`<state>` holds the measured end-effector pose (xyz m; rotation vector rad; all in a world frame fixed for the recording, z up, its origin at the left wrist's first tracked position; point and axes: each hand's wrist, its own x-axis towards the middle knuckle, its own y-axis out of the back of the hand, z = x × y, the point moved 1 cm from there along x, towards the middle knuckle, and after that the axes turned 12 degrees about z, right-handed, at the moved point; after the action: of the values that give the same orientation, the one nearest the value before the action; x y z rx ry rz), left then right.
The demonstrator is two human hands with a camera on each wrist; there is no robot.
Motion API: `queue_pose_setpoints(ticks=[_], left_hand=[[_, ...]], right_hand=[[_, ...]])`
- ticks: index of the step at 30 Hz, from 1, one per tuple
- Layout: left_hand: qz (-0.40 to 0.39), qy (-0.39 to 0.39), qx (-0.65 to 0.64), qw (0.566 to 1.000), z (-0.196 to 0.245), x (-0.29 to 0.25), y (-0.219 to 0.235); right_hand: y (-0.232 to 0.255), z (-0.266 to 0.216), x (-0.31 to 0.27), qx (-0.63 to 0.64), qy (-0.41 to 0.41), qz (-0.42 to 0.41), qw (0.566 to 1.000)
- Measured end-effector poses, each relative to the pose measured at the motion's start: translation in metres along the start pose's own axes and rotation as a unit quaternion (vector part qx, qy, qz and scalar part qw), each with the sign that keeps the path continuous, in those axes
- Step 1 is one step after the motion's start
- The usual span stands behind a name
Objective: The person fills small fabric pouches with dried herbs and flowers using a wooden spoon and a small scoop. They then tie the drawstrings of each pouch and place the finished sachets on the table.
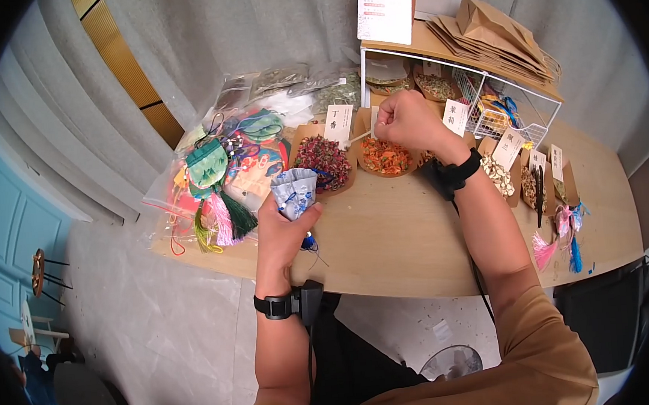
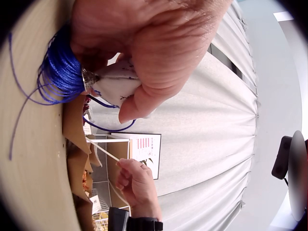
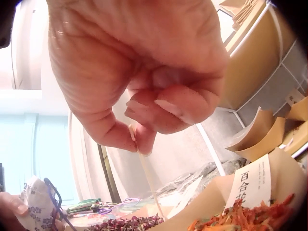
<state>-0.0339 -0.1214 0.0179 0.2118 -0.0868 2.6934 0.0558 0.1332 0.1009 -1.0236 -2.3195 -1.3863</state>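
My left hand (image 1: 283, 232) grips a small white drawstring pouch (image 1: 293, 182) with a blue flower print, its mouth facing up. A blue tassel (image 2: 60, 67) hangs from the pouch's bottom, and a blue cord loops at its side. My right hand (image 1: 413, 121) pinches a thin pale stick (image 3: 147, 178) between thumb and forefinger, above the trays. The stick slants down toward a paper tray of dried rosebuds (image 1: 322, 161); its lower end lies over the rosebuds in the right wrist view. Beside them, below my right hand, is a tray of orange dried petals (image 1: 385, 159).
More labelled paper trays, one with pale slices (image 1: 497, 177), line the table to the right. A white-framed shelf (image 1: 461, 61) holding paper bags (image 1: 497, 36) stands behind. Finished-looking sachets (image 1: 207, 165) with tassels lie at left. Loose tassels (image 1: 564, 235) lie at right.
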Motion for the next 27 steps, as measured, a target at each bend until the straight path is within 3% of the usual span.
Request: queue_pose_setpoints(ticks=[6,12,18,21,27], left_hand=[[0.001,0.001,0.001,1.000,0.000,0.000,0.000],[0.000,0.000,0.007,1.000,0.000,0.000,0.000],[0.000,0.008,0.007,1.000,0.003,-0.001,0.000],[-0.001,0.005,0.003,1.000,0.002,0.000,0.000],[0.000,0.001,-0.002,1.000,-0.001,0.000,0.000]], right_hand=[[0.004,-0.001,0.001,0.089,-0.083,-0.019,0.992],[-0.001,0.008,0.001,0.012,-0.026,-0.011,1.000],[-0.015,0.035,0.003,0.065,-0.117,-0.110,0.985],[-0.027,0.046,0.000,0.101,-0.126,-0.091,0.983],[-0.037,0.054,0.000,0.118,-0.205,-0.139,0.962]])
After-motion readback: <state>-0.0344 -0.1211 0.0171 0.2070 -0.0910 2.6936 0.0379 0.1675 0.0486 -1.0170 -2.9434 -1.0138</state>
